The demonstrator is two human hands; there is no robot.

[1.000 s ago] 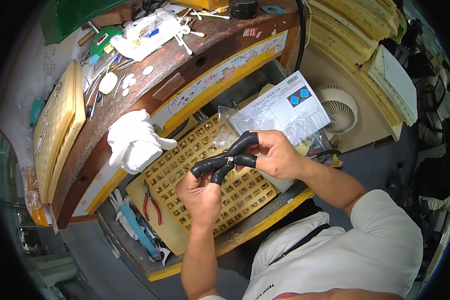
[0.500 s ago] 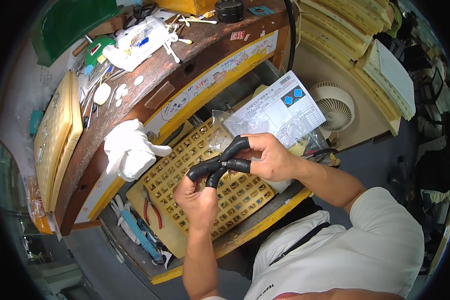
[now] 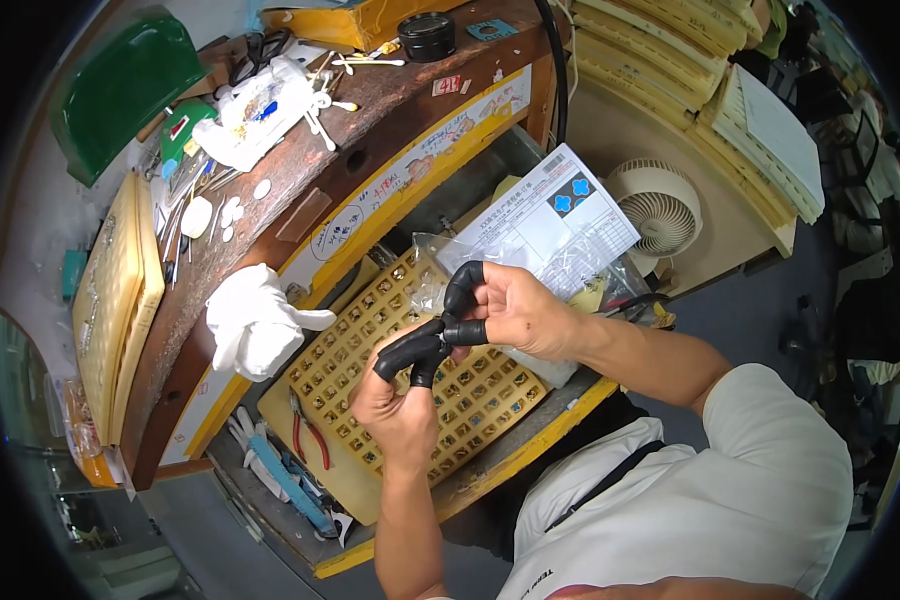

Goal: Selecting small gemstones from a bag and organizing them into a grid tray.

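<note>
My left hand and my right hand meet over the pale yellow tray. Black finger covers wrap the thumb and index finger of each. Their tips pinch together at one spot, with a small shiny bit between them too tiny to name. The tray is a grid of square pockets holding little metal pieces, some with blue on them; my hands hide part of it. Pliers with red handles lie on the tray's left margin. Right of the tray's far end, clear plastic bags partly cover a printed sheet.
The tray rests in a pulled-out drawer with a yellow front edge. A white cloth glove hangs at the wooden bench edge. Cotton swabs and a black round tin sit on top. A fan stands right.
The view has shifted slightly, so the bench sits a little further left. My fingers have turned a bit, still pinched together; my right index finger now bends more upright.
</note>
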